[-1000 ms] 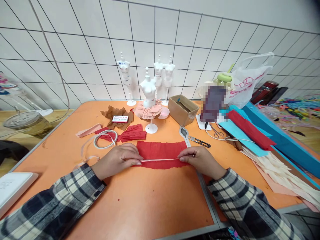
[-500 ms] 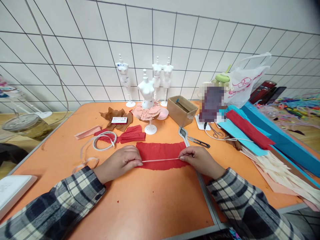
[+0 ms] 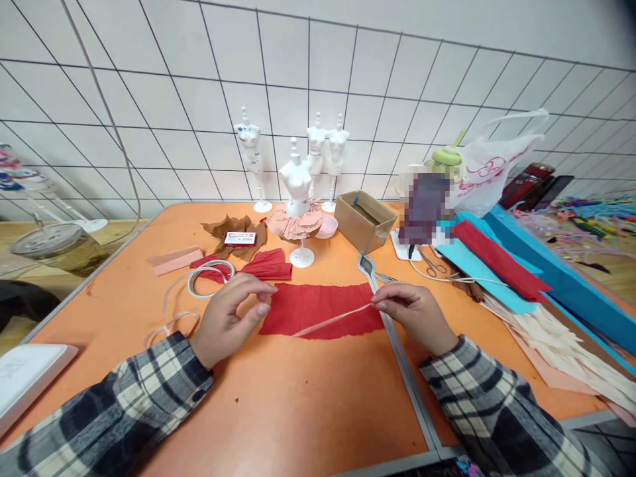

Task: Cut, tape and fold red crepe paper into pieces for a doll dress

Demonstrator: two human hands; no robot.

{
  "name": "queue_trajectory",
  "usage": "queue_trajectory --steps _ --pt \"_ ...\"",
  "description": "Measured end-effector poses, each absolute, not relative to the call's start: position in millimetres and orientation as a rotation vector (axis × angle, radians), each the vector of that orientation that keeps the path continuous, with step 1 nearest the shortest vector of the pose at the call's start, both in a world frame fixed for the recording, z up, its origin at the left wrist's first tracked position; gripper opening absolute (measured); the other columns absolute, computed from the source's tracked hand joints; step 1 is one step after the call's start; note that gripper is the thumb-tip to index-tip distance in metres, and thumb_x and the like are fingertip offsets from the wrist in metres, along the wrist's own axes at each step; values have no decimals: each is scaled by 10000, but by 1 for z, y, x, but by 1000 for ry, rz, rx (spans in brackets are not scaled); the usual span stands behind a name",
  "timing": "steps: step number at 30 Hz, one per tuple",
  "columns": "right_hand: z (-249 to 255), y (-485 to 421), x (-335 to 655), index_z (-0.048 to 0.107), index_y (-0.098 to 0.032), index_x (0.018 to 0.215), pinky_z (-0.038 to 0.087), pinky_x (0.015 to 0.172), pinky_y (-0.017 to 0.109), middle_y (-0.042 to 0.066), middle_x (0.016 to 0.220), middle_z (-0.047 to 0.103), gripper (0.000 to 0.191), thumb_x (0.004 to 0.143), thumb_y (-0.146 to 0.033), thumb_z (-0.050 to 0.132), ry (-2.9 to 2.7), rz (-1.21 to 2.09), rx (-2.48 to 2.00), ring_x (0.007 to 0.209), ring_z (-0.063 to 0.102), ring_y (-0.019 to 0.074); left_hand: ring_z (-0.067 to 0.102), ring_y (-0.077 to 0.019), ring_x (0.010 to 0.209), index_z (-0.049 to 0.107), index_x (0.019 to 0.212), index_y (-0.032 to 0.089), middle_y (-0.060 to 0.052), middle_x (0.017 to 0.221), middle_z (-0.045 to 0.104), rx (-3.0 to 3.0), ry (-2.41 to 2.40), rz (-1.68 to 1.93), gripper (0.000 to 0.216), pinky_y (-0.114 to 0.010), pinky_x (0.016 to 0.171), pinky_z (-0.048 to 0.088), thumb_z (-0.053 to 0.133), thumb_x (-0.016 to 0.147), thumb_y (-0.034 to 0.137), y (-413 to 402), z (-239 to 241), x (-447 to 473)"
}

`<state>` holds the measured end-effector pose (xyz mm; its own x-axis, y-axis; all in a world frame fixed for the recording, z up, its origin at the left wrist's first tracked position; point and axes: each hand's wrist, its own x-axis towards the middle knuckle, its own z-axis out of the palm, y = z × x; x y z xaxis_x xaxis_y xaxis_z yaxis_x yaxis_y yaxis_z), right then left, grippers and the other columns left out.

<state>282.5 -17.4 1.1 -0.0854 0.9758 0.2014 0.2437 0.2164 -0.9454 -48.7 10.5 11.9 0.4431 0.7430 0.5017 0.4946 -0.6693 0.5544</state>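
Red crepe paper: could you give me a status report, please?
Right hand pinches white strip, slanting across red crepe paper. Left hand open at its left edge. Scissors close behind right hand.

Four mannequins (image 3: 250, 156) (image 3: 297, 179) (image 3: 317, 142) (image 3: 338, 142) stand beyond the two hands, left (image 3: 228, 318) and right (image 3: 412, 311). One red sheet (image 3: 318, 308) lies between them. One strip (image 3: 332, 320) is pinched in the right hand. One tape roll (image 3: 190, 283) sits just beyond the left hand. One box (image 3: 365, 222) and two scissors (image 3: 368, 266) (image 3: 433, 265) lie beyond the right.
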Motion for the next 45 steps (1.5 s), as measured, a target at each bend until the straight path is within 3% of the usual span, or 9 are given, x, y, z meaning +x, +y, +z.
queue_trajectory --steps 5,8,15,21,27,33,36,40,45 --pt "-1 -23 270 737 -229 734 509 645 319 51 742 690 168 752 -396 743 -1443 936 -1094 691 613 187 629 -267 1044 548 1296 187 -131 1123 683 2095 662 679 692 -410 937 485 418 859 708 -8 23 -26" --pt "3 -24 266 739 -233 734 517 648 328 56 735 694 193 754 -425 738 -1472 871 -1125 693 620 195 676 -219 942 599 1201 183 -94 1006 718 1903 709 485 573 -361 878 530 540 850 632 -17 28 -18" --pt "0 -24 255 724 -221 755 528 653 320 56 750 707 236 736 -456 734 -1504 1037 -1203 701 638 193 444 -316 1325 472 1380 211 -148 1435 492 2305 897 367 651 -521 1080 378 629 832 526 -24 18 -5" --pt "-16 -14 251 704 -185 792 522 666 295 43 785 700 271 723 -445 737 -1552 1327 -1279 708 637 167 534 -290 1235 587 1270 225 -104 1322 613 2496 1075 215 390 -524 1021 393 414 976 413 -14 13 -13" --pt "-5 -23 255 724 -203 787 495 699 279 36 772 684 96 795 -297 708 -1674 1087 -1038 719 614 148 530 -262 1208 559 1293 198 -121 1314 594 2394 1073 457 407 -473 1047 390 383 983 394 -13 13 -17" --pt "-8 -30 242 721 -204 787 490 639 265 26 729 678 169 751 -364 762 -1445 1196 -980 671 610 142 593 -251 1137 461 1368 231 -112 1288 615 1981 816 349 681 -378 973 470 698 782 485 -31 12 -1" --pt "-18 -22 241 691 -194 792 490 624 246 -5 691 657 284 685 -433 802 -1159 1417 -1037 615 604 115 664 -180 888 604 1156 180 -72 966 719 1768 794 286 378 -299 809 521 483 935 461 -28 10 1" --pt "-27 -13 245 685 -165 781 465 621 229 -13 667 638 330 642 -430 825 -1251 1619 -1144 609 576 99 648 -168 853 656 924 155 -68 904 705 1634 847 295 446 -289 825 512 440 930 545 -15 14 -10" --pt "-27 -6 246 701 -162 775 469 677 247 14 757 649 238 716 -380 774 -1640 1494 -1090 690 583 117 575 -132 651 646 858 145 -42 771 677 1579 1004 142 500 -237 620 484 464 883 610 -11 23 -20"
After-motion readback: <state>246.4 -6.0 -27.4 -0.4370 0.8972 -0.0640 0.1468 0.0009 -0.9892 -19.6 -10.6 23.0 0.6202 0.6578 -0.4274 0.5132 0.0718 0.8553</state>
